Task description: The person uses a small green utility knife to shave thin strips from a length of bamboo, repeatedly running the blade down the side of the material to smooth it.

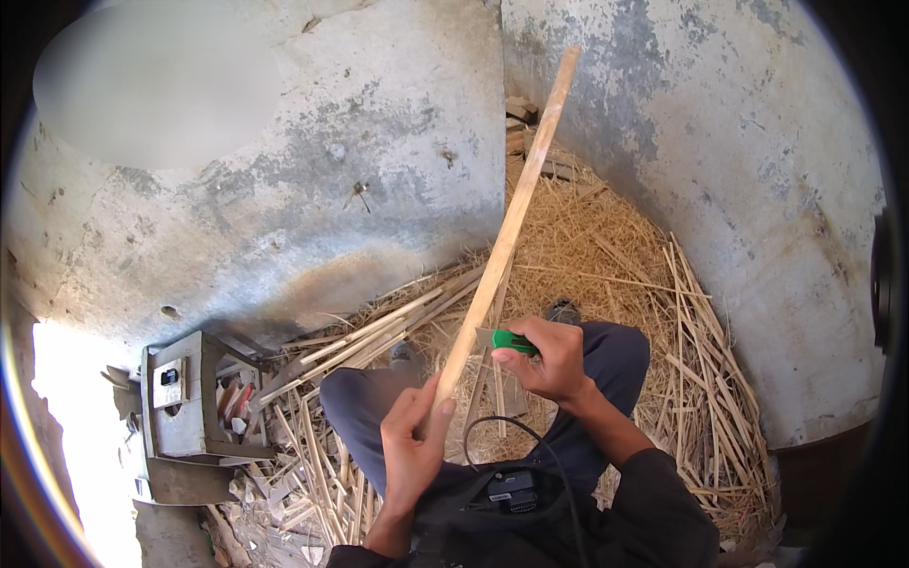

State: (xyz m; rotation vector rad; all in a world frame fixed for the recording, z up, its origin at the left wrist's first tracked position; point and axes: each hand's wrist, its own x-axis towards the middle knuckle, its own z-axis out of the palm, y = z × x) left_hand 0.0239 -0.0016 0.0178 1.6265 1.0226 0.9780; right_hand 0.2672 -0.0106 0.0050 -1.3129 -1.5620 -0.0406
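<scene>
A long flat wooden strip (pixel 514 216) slants up and away from my lap toward the corner of the walls. Its near end is in my left hand (pixel 413 440), thumb on one face and fingers wrapped behind. My right hand (pixel 551 358) is closed around a green utility knife (pixel 514 343). The short blade points left, its tip at the strip's right edge a little above my left hand; whether it cuts into the wood I cannot tell.
Pale shavings (pixel 587 237) heap up beyond my feet. Loose sticks lie in piles at the right (pixel 705 379) and left (pixel 379 327). A wooden box-like stool (pixel 180 417) stands at the left. Worn plaster walls (pixel 407 114) meet ahead. A black cable (pixel 540 435) loops over my lap.
</scene>
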